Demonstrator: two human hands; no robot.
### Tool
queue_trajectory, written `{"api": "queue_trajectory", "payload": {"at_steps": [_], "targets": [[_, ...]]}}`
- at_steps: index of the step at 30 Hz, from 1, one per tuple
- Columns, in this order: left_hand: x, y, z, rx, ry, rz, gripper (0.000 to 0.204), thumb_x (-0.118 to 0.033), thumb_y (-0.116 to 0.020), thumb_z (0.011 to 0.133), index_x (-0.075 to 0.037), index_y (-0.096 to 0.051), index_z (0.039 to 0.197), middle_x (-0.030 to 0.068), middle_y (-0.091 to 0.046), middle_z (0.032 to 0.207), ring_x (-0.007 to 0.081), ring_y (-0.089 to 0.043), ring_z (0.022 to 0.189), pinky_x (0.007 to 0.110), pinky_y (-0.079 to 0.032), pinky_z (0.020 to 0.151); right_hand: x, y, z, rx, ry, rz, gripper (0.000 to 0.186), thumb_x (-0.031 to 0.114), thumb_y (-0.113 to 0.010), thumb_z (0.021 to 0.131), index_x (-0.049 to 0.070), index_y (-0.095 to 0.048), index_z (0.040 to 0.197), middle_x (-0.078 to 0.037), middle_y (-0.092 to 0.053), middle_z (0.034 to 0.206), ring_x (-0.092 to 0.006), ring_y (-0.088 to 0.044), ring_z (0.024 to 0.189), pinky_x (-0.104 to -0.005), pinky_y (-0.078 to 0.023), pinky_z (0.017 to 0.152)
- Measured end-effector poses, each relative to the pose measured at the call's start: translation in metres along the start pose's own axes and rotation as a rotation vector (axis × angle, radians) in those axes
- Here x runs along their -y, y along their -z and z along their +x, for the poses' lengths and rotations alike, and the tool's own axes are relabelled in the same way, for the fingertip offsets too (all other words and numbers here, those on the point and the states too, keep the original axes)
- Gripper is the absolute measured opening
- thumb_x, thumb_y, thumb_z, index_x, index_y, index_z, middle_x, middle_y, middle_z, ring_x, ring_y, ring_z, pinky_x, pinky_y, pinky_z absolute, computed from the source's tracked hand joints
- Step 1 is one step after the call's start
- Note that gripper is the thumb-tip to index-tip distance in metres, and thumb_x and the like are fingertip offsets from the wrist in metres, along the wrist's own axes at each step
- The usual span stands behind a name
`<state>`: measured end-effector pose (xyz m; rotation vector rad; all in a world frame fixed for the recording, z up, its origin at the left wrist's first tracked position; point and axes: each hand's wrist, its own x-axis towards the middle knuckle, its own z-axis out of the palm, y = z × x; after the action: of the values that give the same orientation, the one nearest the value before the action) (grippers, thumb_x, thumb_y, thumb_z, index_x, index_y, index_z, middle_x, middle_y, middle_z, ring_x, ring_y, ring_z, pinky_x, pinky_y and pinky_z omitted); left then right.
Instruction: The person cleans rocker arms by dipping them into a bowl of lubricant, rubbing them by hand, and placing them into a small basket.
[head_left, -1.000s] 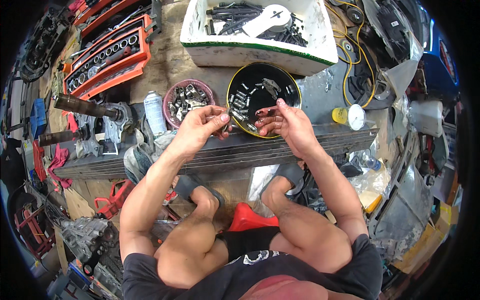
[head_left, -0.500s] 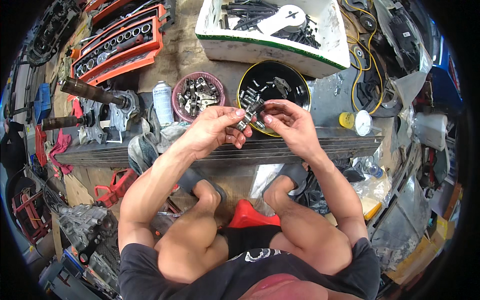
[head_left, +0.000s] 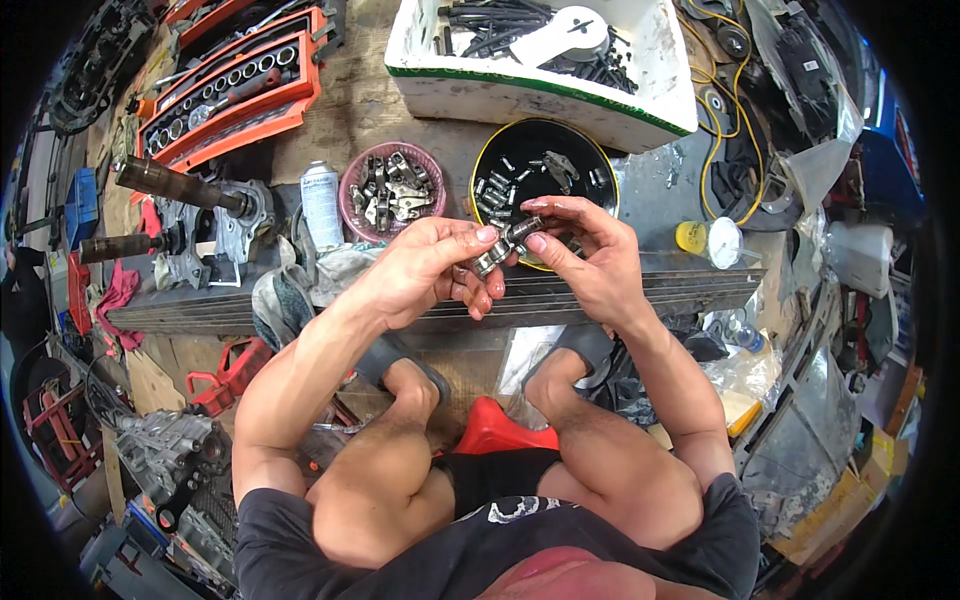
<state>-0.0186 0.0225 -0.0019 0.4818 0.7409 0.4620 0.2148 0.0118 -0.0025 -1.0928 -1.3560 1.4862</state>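
In front of me, over the near edge of the black bowl [head_left: 545, 128] with the yellow rim, both hands meet on a metal rocker arm [head_left: 494, 260]. My left hand [head_left: 432, 268] is closed round its lower end, thumb on top and wet fingers curled beneath. My right hand [head_left: 598, 258] pinches a dark cylindrical piece [head_left: 523, 231] at the upper end between thumb and fingers; whether it is joined to the rocker arm I cannot tell. Small metal cylinders [head_left: 492, 192] and another rocker arm [head_left: 560, 172] lie in the bowl. A pink basket [head_left: 437, 165] left of it holds several rocker arms.
A white foam box [head_left: 540, 103] of dark bolts stands beyond the bowl. A spray can [head_left: 321, 205], a grey rag [head_left: 335, 272] and an orange socket set [head_left: 235, 130] are to the left. A yellow-and-white cup [head_left: 708, 241] lies right, near a yellow cable [head_left: 712, 135].
My right thumb and fingers have closed on the dark cylindrical piece and come nearer my left hand. The bowl and basket stay in place apart from a slight view shift.
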Motion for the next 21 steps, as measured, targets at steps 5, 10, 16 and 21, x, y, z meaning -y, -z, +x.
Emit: {"api": "queue_trajectory", "payload": {"at_steps": [5, 10, 16, 21], "targets": [[0.0, 0.0, -0.003, -0.003, -0.016, 0.005, 0.036, -0.036, -0.064, 0.1, 0.0, -0.062, 0.102, 0.0127, -0.07, 0.082, 0.0171, -0.068, 0.066, 0.029, -0.057, 0.063, 0.004, -0.001, 0.001, 0.006, 0.053, -0.1, 0.028, 0.006, -0.075, 0.091, 0.001, -0.069, 0.117, -0.007, -0.071, 0.114, -0.0134, -0.066, 0.102, -0.0286, -0.052, 0.089], [0.008, -0.002, 0.006, -0.12, -0.124, 0.239, 0.031, -0.026, -0.07, 0.098, 0.002, -0.06, 0.107, 0.0112, -0.07, 0.086, 0.0145, -0.067, 0.071, 0.027, -0.055, 0.064, -0.01, 0.006, -0.002, -0.021, -0.034, -0.064, 0.021, 0.007, -0.074, 0.092, 0.001, -0.07, 0.111, -0.006, -0.073, 0.105, -0.0116, -0.066, 0.095, -0.0282, -0.052, 0.085], [0.03, -0.002, 0.013, -0.225, -0.048, 0.455, 0.028, -0.019, -0.068, 0.099, 0.004, -0.06, 0.113, 0.0076, -0.068, 0.091, 0.0104, -0.064, 0.078, 0.026, -0.054, 0.069, -0.021, 0.014, -0.014, 0.257, -0.177, -0.426, 0.029, 0.02, -0.071, 0.094, -0.004, -0.07, 0.109, -0.017, -0.073, 0.09, -0.0232, -0.07, 0.081, -0.0359, -0.055, 0.075], [0.052, 0.006, 0.027, -0.21, -0.035, 0.571, 0.035, -0.02, -0.07, 0.097, 0.005, -0.059, 0.119, 0.0111, -0.071, 0.094, 0.0134, -0.069, 0.084, 0.028, -0.056, 0.072, -0.038, 0.02, -0.011, 0.272, -0.134, -0.592, 0.031, 0.025, -0.067, 0.093, -0.005, -0.071, 0.101, -0.023, -0.071, 0.092, -0.038, -0.07, 0.088, -0.045, -0.055, 0.079]]}}
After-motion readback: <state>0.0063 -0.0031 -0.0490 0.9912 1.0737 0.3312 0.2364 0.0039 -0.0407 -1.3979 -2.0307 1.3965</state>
